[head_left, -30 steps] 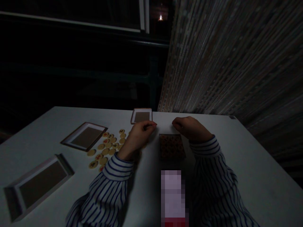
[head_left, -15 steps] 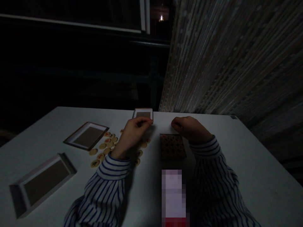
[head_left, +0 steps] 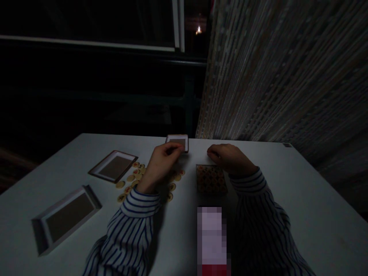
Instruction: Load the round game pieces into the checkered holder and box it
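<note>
My left hand [head_left: 162,163] is raised over the table, thumb and forefinger pinched together. Anything between the fingertips is too dark and small to make out. Under and around that wrist lie loose round Chinese chess pieces [head_left: 131,178] with red or black marks, some hidden by the hand and sleeve. My right hand [head_left: 230,158] is closed, fingers curled inward, and whatever it may hold is hidden. Just below and left of it stands a small square box [head_left: 197,180] filled with rows of Chinese chess pieces [head_left: 211,179].
On the white table [head_left: 258,237] lie a shallow open tray or lid [head_left: 113,167] and a longer open box part [head_left: 67,216] at left. Another small tray [head_left: 186,142] sits at the far edge. A string curtain [head_left: 258,76] hangs behind at right. The room is dark.
The view has shifted slightly, so the table and the trays at left appear farther right. Both hands keep almost the same pose and place.
</note>
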{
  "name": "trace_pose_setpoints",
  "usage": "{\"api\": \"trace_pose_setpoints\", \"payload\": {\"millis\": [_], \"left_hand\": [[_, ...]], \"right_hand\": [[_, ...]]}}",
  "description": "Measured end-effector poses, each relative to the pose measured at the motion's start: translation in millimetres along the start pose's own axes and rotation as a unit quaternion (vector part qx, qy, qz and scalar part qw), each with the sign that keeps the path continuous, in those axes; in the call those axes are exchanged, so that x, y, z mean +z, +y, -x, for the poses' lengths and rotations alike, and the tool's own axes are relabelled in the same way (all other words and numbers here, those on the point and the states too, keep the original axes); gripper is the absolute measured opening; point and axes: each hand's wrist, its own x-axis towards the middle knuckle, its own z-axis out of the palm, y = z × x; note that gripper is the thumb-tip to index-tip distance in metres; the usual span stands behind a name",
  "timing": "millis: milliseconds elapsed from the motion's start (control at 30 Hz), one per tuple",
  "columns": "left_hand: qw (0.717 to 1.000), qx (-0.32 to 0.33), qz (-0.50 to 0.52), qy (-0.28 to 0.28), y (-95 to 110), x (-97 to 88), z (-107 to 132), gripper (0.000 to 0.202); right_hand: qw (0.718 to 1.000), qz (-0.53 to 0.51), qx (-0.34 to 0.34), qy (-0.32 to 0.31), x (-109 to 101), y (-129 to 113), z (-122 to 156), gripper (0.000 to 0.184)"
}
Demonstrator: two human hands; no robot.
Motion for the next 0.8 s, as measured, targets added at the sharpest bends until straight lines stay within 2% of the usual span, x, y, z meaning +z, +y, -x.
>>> {"api": "trace_pose_setpoints", "payload": {"millis": [300,433,567,800], "left_hand": [[0.999,0.035,0.017,-0.016,7,1.5,9,0.025],[1.0,0.021,0.008,-0.008,6,-3.7,18,0.026],[1.0,0.007,-0.005,0.021,2,-19.1,25,0.028],[0.995,-0.015,-0.021,0.093,-5,-60.3,31,0.028]], "right_hand": [[1.0,-0.012,-0.014,0.007,-5,-9,5,0.029],[0.999,-0.013,-0.024,0.019,-6,-9,7,0.029],[0.999,-0.01,-0.04,0.031,-6,-10,7,0.028],[0.997,-0.005,-0.064,0.05,-1,-14,6,0.029]]}}
